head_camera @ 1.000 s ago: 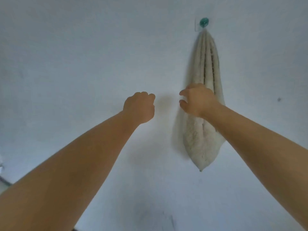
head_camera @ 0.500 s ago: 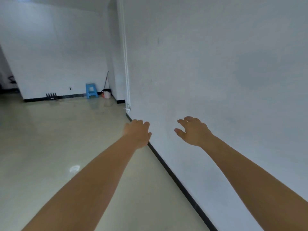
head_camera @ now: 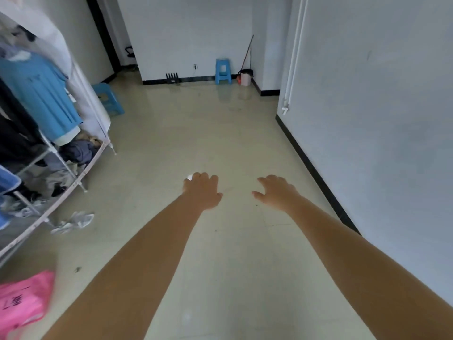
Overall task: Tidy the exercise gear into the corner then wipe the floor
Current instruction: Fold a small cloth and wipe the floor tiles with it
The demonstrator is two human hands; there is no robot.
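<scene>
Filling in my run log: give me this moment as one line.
left hand: open, empty | right hand: open, empty | both held out over floor | clothes rack at left

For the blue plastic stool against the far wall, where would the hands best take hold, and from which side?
Probably by the rim of its flat square seat, from above and the front. The blue plastic stool stands upright on splayed legs, its back close to the wall, so only the seat edges facing the room are free. Both hands, left and right, hold nothing.

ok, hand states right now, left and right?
Left hand: open, fingers loosely curled, holding nothing.
Right hand: open, fingers spread, holding nothing.
</scene>
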